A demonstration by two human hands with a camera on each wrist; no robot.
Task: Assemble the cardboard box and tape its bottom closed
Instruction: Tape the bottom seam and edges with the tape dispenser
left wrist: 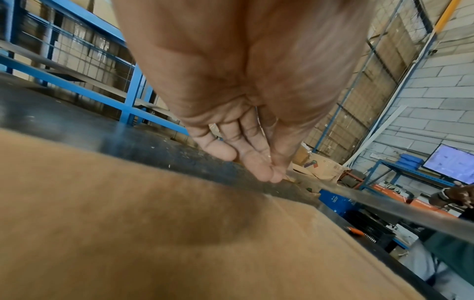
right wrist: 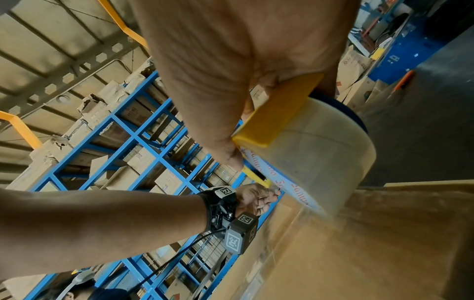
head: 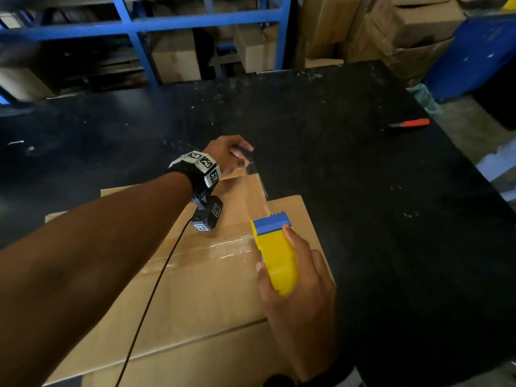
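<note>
A brown cardboard box [head: 195, 289] lies on the black table [head: 363, 191] with its flaps folded shut. A clear tape strip [head: 212, 254] runs along the seam. My right hand [head: 301, 280] grips a yellow tape dispenser [head: 276, 255] with a blue blade end, held over the box's right part. Clear tape [head: 255, 191] stretches from it to the box's far edge, where my left hand [head: 231, 155] pinches the tape's end. The left wrist view has thumb and fingertips [left wrist: 266, 172] meeting just past the box [left wrist: 153, 233]. The roll [right wrist: 320, 158] sits under the dispenser [right wrist: 277, 113].
A red-handled cutter [head: 413, 123] lies near the table's right edge. Blue shelving [head: 139, 26] with cartons stands behind the table, stacked cardboard boxes [head: 405, 29] and a blue bin [head: 474, 51] at the back right. Another person's hand [left wrist: 459, 194] appears far off in the left wrist view.
</note>
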